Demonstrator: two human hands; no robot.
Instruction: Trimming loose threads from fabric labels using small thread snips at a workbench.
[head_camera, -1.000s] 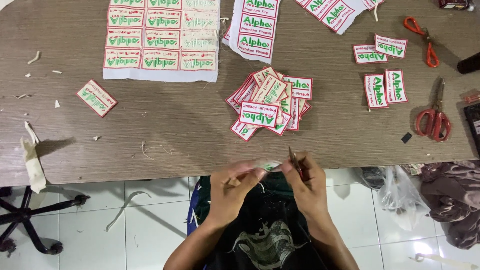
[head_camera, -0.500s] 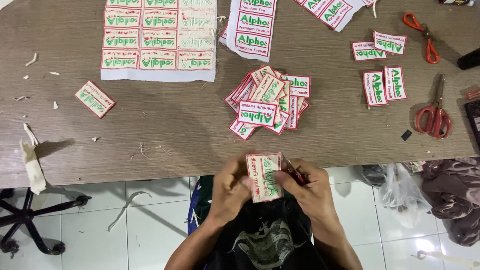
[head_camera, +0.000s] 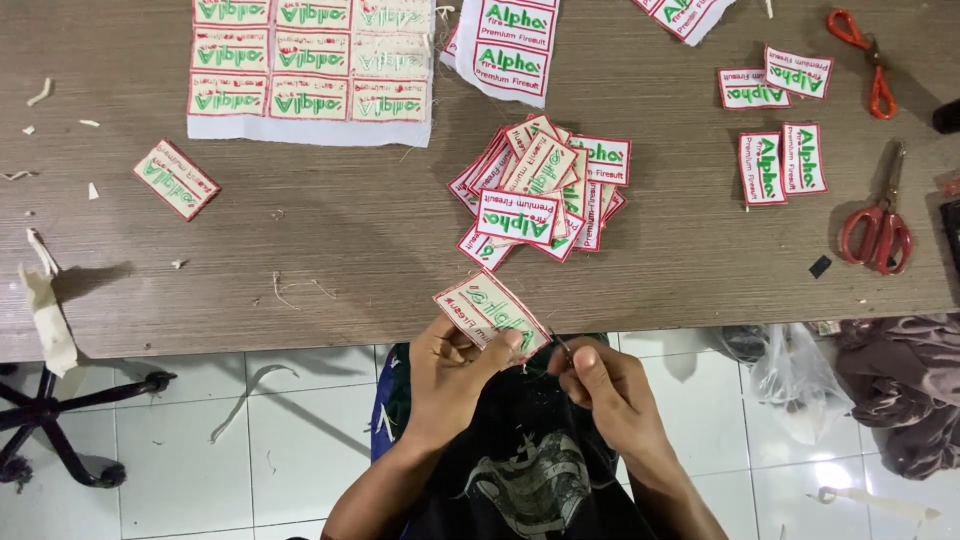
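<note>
- The embroidered patch (head_camera: 490, 312) sits at the near table edge, pinched at its near side by the left hand (head_camera: 455, 375); it looks light and bendable, best held by its stitched border.
- The right hand (head_camera: 600, 385) is closed on a thin tool (head_camera: 562, 345), just right of it.
- A patch pile (head_camera: 545, 190) lies farther back on the table (head_camera: 330, 250), red scissors (head_camera: 878, 225) far right.

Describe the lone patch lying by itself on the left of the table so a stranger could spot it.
On the brown wooden table, look below and left of the uncut sheet of patches. The single patch lies tilted there, cream with a red border and green lettering, apart from every pile.
</note>
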